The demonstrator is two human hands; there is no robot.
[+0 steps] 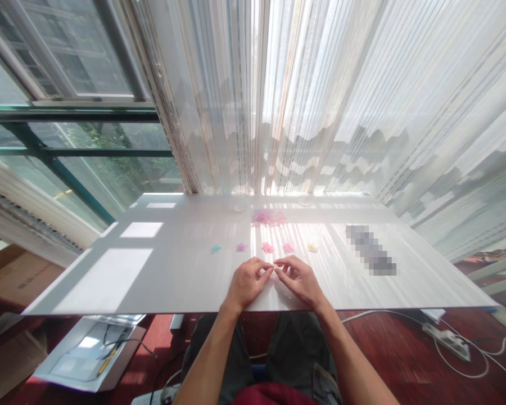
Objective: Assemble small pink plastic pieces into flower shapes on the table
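My left hand and my right hand meet over the front middle of the white table. Thumb and fingertips are pinched together on both hands; whatever lies between them is too small to make out. Just beyond my fingers runs a row of little piles of small pieces: a teal pile, a purple pile, a red-pink pile, a pink pile and a pale yellow pile. Farther back lies a larger mixed pink pile. Something clear, partly hidden, is under my right hand.
A blurred-out dark object lies on the table's right side. Sheer curtains hang behind the table, with a window at left. On the floor are an open white box, a power strip with cables, and a cardboard box.
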